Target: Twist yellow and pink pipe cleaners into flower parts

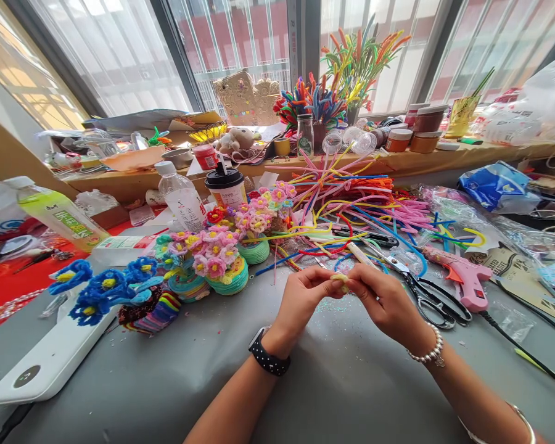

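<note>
In the head view, your left hand (300, 299) and right hand (391, 302) meet above the tabletop (333, 388), fingertips closed together on a small pale yellow piece (339, 281). Both hands are pinched shut on it, with the fingers curled; its exact shape is mostly hidden. Such a tiny, soft-looking piece could squash or twist out of form if your two pinches press unevenly, and it could drop if one hand lets go before the other has a firm hold. Glitter (335, 305) lies just below your fingertips, so a dropped piece might pick up specks.

To the right of your right hand lie the scissors (400, 265), their handles reaching near your beaded bracelet (429, 356); a careless sweep of that wrist could snag or shove them. Beyond them, the pink glue gun (472, 280) rests on its side, nozzle towards the scissors. You can't tell whether it is hot; if it is, reaching across it risks a burn, and tugging its cord (513, 342) could drag it.

Left of your left hand, the pots of pink flowers (215, 253) and blue flowers (106, 283) crowd together, easily knocked by an elbow. Ahead, loose fuzzy stems (351, 191) tangle, so pulling one may shift several.
</note>
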